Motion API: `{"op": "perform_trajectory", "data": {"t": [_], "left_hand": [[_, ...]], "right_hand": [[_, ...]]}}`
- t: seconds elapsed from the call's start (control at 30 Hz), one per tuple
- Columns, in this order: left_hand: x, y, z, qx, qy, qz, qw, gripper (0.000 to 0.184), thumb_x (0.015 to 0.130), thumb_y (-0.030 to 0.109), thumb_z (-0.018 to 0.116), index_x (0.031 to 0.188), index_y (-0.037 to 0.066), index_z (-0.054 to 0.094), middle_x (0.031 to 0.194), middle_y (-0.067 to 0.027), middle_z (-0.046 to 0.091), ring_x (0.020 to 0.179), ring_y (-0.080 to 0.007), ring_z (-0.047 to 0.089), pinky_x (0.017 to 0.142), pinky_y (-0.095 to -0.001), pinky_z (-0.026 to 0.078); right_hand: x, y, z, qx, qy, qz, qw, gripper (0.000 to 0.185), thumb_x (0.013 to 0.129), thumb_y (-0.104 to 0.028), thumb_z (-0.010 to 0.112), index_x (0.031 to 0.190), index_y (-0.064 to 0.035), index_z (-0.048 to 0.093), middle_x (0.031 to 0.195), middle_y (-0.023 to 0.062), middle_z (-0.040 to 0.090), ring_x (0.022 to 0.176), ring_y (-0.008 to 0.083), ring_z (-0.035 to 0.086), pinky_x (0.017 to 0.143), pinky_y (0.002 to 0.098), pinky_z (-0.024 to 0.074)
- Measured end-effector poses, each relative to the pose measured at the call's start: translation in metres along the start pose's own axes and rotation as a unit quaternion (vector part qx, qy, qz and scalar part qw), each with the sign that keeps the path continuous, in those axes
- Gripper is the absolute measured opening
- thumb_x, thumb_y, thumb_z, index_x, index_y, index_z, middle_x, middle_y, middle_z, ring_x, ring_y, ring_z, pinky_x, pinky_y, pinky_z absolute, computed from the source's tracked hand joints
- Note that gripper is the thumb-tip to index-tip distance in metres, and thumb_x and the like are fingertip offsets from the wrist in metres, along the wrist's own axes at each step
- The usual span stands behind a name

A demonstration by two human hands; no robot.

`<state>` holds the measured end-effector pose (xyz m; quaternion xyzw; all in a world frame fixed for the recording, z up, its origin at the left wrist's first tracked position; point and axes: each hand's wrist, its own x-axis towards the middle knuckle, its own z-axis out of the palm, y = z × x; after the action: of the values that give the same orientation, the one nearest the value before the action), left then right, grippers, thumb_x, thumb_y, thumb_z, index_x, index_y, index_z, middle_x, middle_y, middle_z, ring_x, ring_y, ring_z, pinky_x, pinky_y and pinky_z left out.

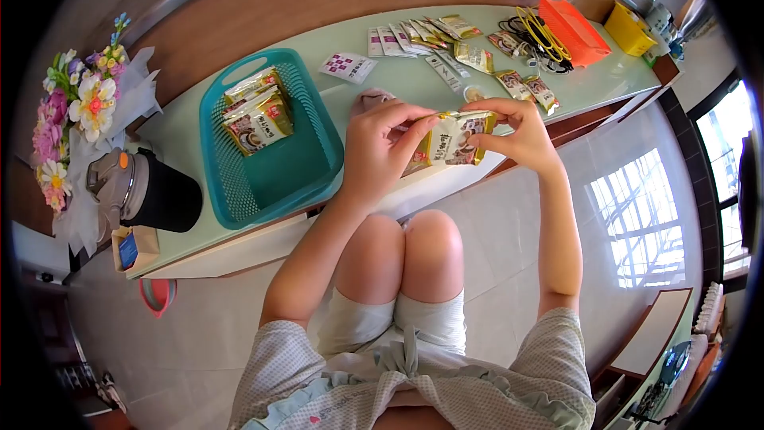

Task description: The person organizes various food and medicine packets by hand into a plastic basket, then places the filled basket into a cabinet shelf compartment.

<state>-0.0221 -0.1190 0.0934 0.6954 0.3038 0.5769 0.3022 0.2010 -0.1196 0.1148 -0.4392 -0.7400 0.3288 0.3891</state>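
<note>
Between my hands, above the front edge of the table, is a small gold and white snack packet [451, 142] with a food picture on it. My left hand [390, 142] pinches its upper left corner between thumb and fingertips. On the other side, my right hand [521, 134] grips the right end, thumb in front. Left of my left hand, a teal plastic basket [306, 72] holds several similar gold packets [259, 121] heaped at its back. More gold packets [475, 57] lie loose beyond my hands, beside flat white and purple sachets [394, 41].
A white sachet [348, 67] lies right of the basket. Coiled cables [545, 40], an orange basket [574, 32] and a yellow container [629, 29] occupy the far right. At left stand a black tumbler [165, 193], artificial flowers [94, 107] and a small box [137, 248].
</note>
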Motion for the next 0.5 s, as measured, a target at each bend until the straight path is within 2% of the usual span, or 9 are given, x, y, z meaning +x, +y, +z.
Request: {"op": "perform_trajectory", "data": {"t": [0.07,0.2,0.27,0.37,0.5], "left_hand": [[-0.004,0.01,-0.008,0.004,-0.005,-0.007,1.0,0.008,0.085,0.001,0.067,0.091,-0.004,0.068,0.078,-0.0067,0.064,0.071,-0.0078,0.061,0.059,-0.0207,0.051],[-0.012,0.039,-0.015,-0.049,-0.005,-0.068,0.996,0.008,0.086,0.001,0.066,0.09,-0.005,0.068,0.079,-0.0054,0.065,0.073,-0.0055,0.061,0.059,-0.0193,0.051],[-0.009,0.05,-0.024,0.014,-0.037,-0.061,0.997,0.007,0.086,0.002,0.066,0.089,-0.004,0.068,0.079,-0.0051,0.066,0.073,-0.0054,0.061,0.059,-0.0193,0.051],[-0.006,0.06,-0.041,0.056,-0.056,-0.056,0.995,0.008,0.084,0.003,0.068,0.09,-0.003,0.069,0.083,-0.0049,0.069,0.072,-0.0052,0.061,0.06,-0.019,0.051],[-0.005,0.067,-0.073,0.06,-0.053,-0.074,0.994,0.011,0.083,0.003,0.071,0.093,-0.002,0.07,0.083,-0.0046,0.07,0.072,-0.0052,0.061,0.064,-0.0196,0.05]], "right_hand": [[-0.003,-0.002,0.003,0.001,-0.007,0.0,1.0,0.042,0.067,-0.005,0.08,0.108,-0.0064,0.07,0.071,-0.0025,0.054,0.062,0.0035,0.043,0.059,0.0211,0.0376],[-0.005,-0.016,0.004,0.048,-0.023,-0.001,0.999,0.041,0.068,-0.003,0.079,0.108,-0.0042,0.07,0.071,-0.0023,0.059,0.063,0.0024,0.048,0.06,0.0201,0.04],[-0.005,-0.025,0.006,0.091,-0.033,-0.016,0.995,0.041,0.068,-0.002,0.079,0.108,-0.0028,0.069,0.071,-0.0021,0.061,0.064,0.0021,0.052,0.061,0.0197,0.0414],[0.0,-0.034,0.011,0.061,-0.042,-0.001,0.997,0.04,0.068,-0.001,0.079,0.107,-0.0015,0.069,0.072,-0.0011,0.064,0.064,0.0019,0.055,0.061,0.0196,0.0436],[0.018,-0.046,0.033,0.052,-0.062,-0.035,0.996,0.037,0.069,-0.004,0.077,0.105,-0.0036,0.07,0.061,-0.0038,0.057,0.057,0.0003,0.045,0.053,0.0198,0.0343]]}}
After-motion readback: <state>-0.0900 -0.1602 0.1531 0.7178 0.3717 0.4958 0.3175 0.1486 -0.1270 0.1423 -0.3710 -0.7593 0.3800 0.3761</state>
